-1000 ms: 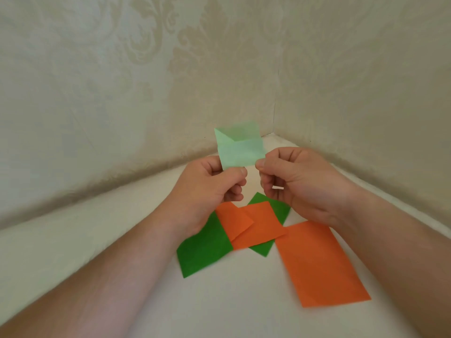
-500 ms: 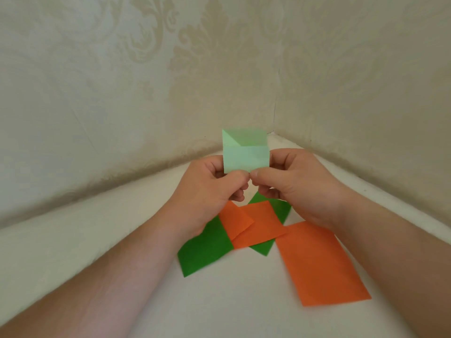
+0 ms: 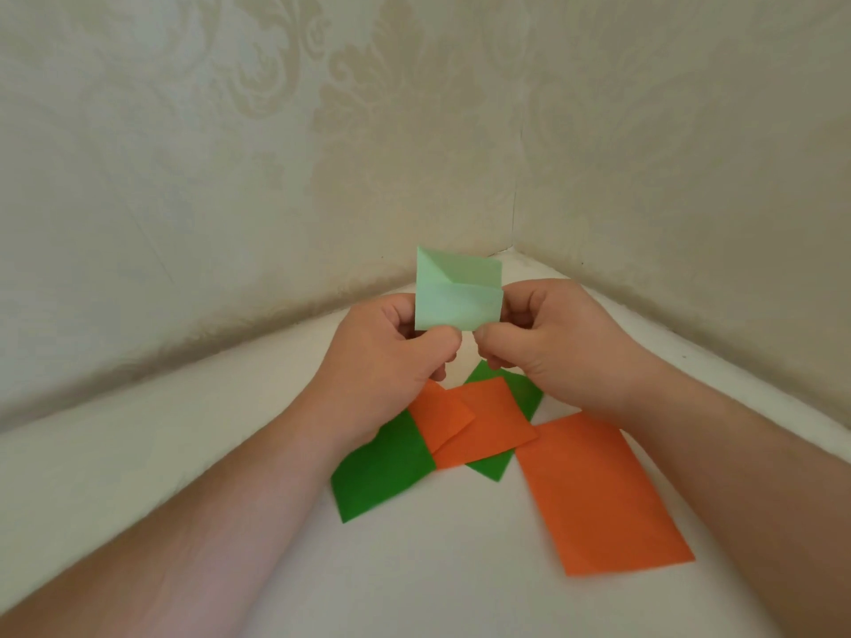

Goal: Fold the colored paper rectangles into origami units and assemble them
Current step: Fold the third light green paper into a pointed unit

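Since a second earlier, both hands had pulled in closer together and the light green paper had straightened up, no longer tilted off to the left like before.

Closest to the person, the flat orange rectangle (image 3: 603,495) lay on the white surface (image 3: 460,582) under the right forearm. Just past it sat the overlapping pile: a dark green piece (image 3: 382,472) sticking out on the left, an orange folded piece (image 3: 479,425) over the middle with one flap turned over, and another dark green bit (image 3: 520,393) peeking out behind it, all touching each other.

Above that pile, held up off the surface, was the light green folded paper (image 3: 456,292). The left hand (image 3: 387,366) pinched its lower left corner, thumb in front, curled fingers behind. The right hand (image 3: 552,343) pinched the lower right edge the same way, so the two thumb tips nearly met under the paper's bottom edge. Most of the sheet stood up above the fingers, with a diagonal crease and a flap showing near the top.

Behind it all, patterned beige walls (image 3: 322,131) met in a corner.
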The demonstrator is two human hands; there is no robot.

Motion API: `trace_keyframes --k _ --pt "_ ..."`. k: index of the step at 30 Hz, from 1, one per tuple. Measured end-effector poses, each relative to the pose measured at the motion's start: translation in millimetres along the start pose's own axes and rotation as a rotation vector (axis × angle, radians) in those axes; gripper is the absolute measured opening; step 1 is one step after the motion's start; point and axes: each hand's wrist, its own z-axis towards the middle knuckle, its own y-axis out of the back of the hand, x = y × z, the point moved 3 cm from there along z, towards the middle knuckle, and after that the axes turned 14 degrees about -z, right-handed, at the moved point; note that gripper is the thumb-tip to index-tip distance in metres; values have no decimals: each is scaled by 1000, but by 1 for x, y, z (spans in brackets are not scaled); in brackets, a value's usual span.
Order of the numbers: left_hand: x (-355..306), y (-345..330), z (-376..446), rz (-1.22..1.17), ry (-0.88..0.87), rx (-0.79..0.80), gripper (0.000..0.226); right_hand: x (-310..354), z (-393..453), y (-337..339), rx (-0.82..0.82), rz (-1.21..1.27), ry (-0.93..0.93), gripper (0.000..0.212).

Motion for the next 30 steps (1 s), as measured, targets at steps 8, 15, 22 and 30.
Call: trace_keyframes --k 8,15,22,30 --pt "-8 5 -3 96 -69 -34 29 0 0 4 -21 -37 -29 14" --pt "-6 6 -2 88 -63 -54 19 0 -1 4 -45 -21 -63 16" --pt "-2 10 3 4 -10 -92 15 -4 2 8 -79 99 -163 24" --pt "0 8 6 -100 40 -94 17 -8 4 9 -89 99 -202 24"
